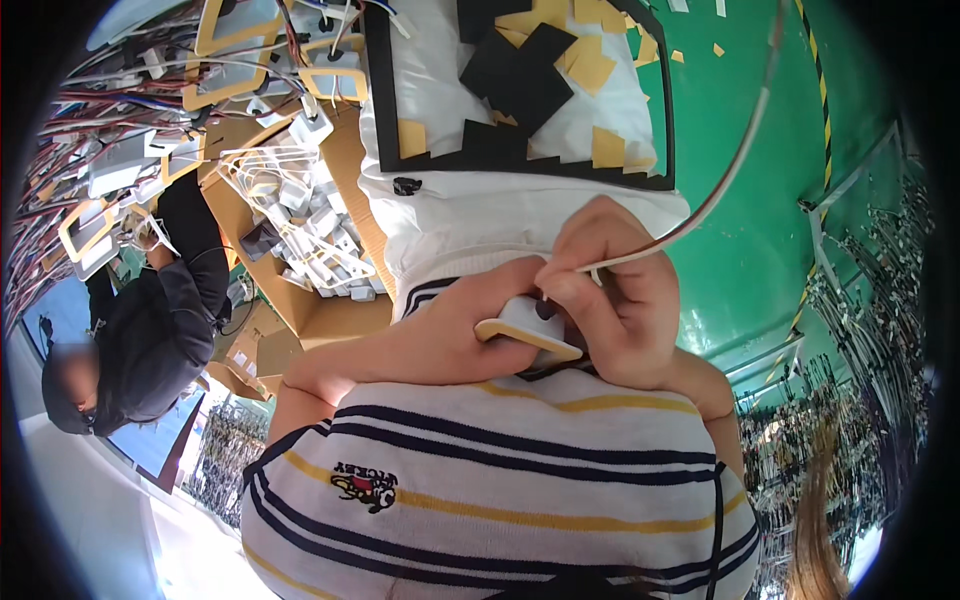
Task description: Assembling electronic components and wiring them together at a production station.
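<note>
While the left hand (455,318) had its grip around a white housing (528,328) by the striped shirt (560,490), the right hand (632,312) pinched a cable (722,188) next to the housing's dark bit (545,311). Couldn't tell if the cable went in, tbh. An open carton (345,320) of white and grey parts (325,225) sat off to the left.

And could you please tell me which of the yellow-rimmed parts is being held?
The part in the left grip, in front of the shirt; the others sit among wires at upper left.
</note>
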`<act>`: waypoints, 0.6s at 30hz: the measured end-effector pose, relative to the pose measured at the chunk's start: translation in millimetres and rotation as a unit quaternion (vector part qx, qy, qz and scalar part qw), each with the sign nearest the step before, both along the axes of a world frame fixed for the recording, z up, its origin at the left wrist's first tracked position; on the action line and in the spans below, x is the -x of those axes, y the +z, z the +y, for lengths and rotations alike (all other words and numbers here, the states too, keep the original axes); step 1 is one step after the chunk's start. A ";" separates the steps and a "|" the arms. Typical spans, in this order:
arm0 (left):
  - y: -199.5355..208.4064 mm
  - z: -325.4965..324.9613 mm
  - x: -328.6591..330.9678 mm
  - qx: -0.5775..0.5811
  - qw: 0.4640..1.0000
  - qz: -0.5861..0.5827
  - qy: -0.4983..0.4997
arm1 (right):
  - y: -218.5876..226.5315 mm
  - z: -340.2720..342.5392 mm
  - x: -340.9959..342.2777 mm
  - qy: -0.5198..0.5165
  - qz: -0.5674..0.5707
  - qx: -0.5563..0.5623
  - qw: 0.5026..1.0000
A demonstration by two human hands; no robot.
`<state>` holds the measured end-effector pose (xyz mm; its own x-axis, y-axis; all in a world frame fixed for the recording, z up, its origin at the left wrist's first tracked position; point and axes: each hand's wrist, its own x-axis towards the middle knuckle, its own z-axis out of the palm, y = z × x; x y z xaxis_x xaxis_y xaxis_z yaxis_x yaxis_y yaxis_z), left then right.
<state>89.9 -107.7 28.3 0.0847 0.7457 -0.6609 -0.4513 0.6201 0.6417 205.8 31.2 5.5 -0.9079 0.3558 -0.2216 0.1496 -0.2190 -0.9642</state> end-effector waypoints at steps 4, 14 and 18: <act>-8.2 -1.9 2.8 -0.022 0.999 -0.021 -0.013 | -2.1 5.2 -6.7 -0.030 0.052 -0.096 0.994; -12.5 1.1 7.2 -0.050 0.998 0.019 0.029 | -13.8 35.7 18.1 0.162 0.030 0.055 0.985; -19.7 18.7 20.3 -0.017 0.992 0.082 0.090 | -11.1 54.3 49.2 0.082 0.052 -0.179 0.979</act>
<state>69.6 -89.0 8.6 -0.1594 0.7614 -0.6284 -0.4402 0.5149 0.7356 156.6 85.5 -5.6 -0.9705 0.2409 -0.0118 0.0506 0.1553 -0.9866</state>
